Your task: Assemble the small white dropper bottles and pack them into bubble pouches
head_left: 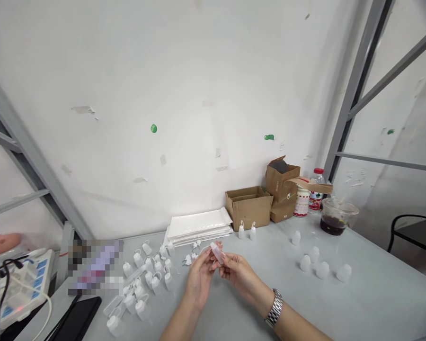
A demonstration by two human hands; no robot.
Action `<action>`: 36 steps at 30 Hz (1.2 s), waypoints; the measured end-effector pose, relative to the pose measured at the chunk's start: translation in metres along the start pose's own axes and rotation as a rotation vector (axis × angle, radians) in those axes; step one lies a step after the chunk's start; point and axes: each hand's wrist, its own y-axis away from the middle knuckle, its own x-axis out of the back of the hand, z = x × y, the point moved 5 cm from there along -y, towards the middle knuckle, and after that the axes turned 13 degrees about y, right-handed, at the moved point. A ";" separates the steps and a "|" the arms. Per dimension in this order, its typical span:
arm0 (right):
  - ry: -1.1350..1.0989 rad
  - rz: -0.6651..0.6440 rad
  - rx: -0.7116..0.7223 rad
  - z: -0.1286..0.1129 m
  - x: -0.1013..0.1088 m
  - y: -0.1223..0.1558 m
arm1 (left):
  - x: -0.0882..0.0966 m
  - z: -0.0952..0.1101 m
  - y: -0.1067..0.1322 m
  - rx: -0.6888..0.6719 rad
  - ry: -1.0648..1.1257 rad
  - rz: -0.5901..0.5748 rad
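Note:
A small translucent plastic squeeze bottle [218,254] is held tilted above the middle of the table. My right hand [239,274], with a metal watch at the wrist, pinches its body between thumb and fingers. Around the upper part of the same bottle curl the fingers of my left hand [199,279]; some fingertips are hidden behind it. Just beyond my left hand lie several small white plastic pieces [188,259]. To the left stands a cluster of similar bottles [149,279] with white looped caps, some lying down. Two more looped-cap bottles [252,232] stand farther back.
Several translucent rounded pieces [323,270] sit on the grey table [262,322] at right. Behind are white envelopes [200,225], a cardboard box [252,210], a paper bag [284,194] and a lidded bowl [333,222]. At left lie a black phone [77,319] and a power strip [31,284].

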 end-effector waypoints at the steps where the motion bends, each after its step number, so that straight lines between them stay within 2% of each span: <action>1: 0.005 0.001 0.000 0.000 0.000 0.000 | 0.000 0.000 0.000 0.002 0.001 0.001; 11: -0.053 0.020 -0.029 0.007 0.000 0.000 | 0.004 -0.003 0.000 0.044 0.092 0.073; 16: -0.168 0.015 -0.066 0.013 -0.004 0.001 | 0.004 -0.006 0.000 0.113 0.141 0.051; 21: -0.223 0.007 -0.105 0.018 -0.005 0.000 | 0.004 -0.009 -0.001 0.115 0.133 0.056; 25: -0.127 0.020 -0.052 0.016 -0.006 0.000 | 0.010 -0.012 -0.002 0.032 0.041 0.099; 29: 0.001 0.044 0.034 0.007 -0.006 0.000 | 0.010 -0.013 -0.003 0.055 0.033 0.076; 32: 0.044 0.098 0.025 0.004 -0.002 0.000 | 0.004 -0.006 -0.001 0.023 0.092 0.022; 36: 0.092 0.168 0.010 0.001 0.002 0.002 | 0.002 0.000 0.001 -0.049 0.073 0.035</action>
